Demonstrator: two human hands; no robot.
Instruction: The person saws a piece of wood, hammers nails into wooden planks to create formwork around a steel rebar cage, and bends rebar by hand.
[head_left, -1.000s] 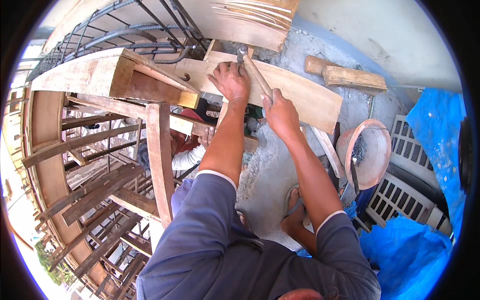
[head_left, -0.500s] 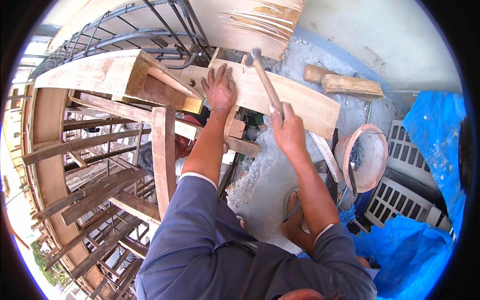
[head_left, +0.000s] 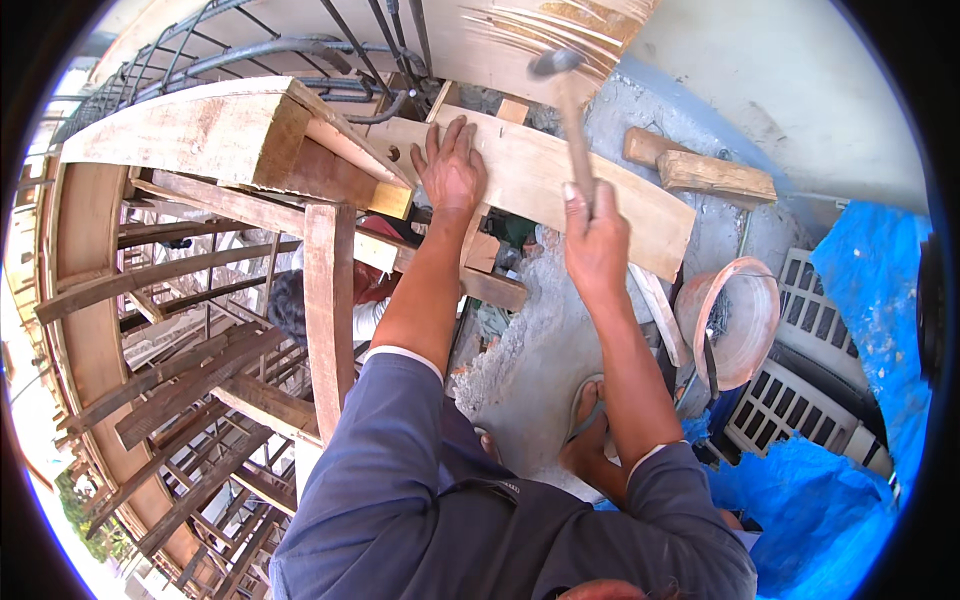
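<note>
My left hand [head_left: 452,168] lies on a pale plywood board [head_left: 560,165], fingers spread, pressing near the board's left part. In my right hand [head_left: 600,245] is a hammer [head_left: 575,130], gripped by its wooden handle and held above the board. The hammer's dark metal head is slightly blurred and appears beyond the board's far edge. A small dark knot or hole shows in the wood left of my left hand. Whether a nail stands in the board, I cannot tell. Beside my left wrist, a boxed timber form [head_left: 230,135] ends near the board.
Steel rebar [head_left: 300,45] runs at the far left, above a timber scaffold [head_left: 330,310]. A person [head_left: 290,300] is partly visible below. Wooden blocks [head_left: 715,175], a bucket [head_left: 758,315] holding nails, grey plastic crates [head_left: 770,400] and blue tarp [head_left: 810,510] lie right.
The hammer has swung up and away from the board, its head now farther off and larger in view. My left hand stays on the board. The whole view has shifted slightly.
</note>
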